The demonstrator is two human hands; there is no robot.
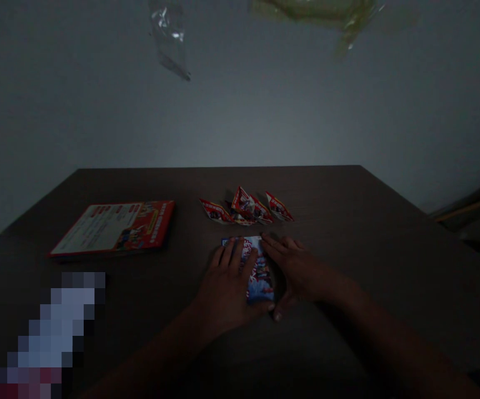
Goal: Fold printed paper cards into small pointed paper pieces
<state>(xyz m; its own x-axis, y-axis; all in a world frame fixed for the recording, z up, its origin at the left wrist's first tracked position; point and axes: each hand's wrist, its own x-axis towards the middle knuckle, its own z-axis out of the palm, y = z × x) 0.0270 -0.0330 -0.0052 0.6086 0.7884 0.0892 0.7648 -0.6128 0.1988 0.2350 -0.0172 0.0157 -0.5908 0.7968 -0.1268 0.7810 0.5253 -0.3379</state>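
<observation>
A blue printed paper (260,280) with white lettering and small figures lies flat on the dark table, partly hidden by my hands. Fingers spread, my left hand (228,285) lies flat over its left side, with the thumb at the near edge. My right hand (296,263) rests at the right edge, fingertips by the far right corner and thumb near the close right corner. Its fingers are stretched out and the thumb is held apart. Just beyond sit several folded red paper shapes (244,208) with pointed, boat-like ends.
A red-edged book or stack of printed sheets (115,230) lies on the left of the dark table (348,216). A pixelated light object (52,327) is at the lower left. Behind the table stands a pale wall (240,122) with clear plastic (169,39) and yellowish tape (315,11).
</observation>
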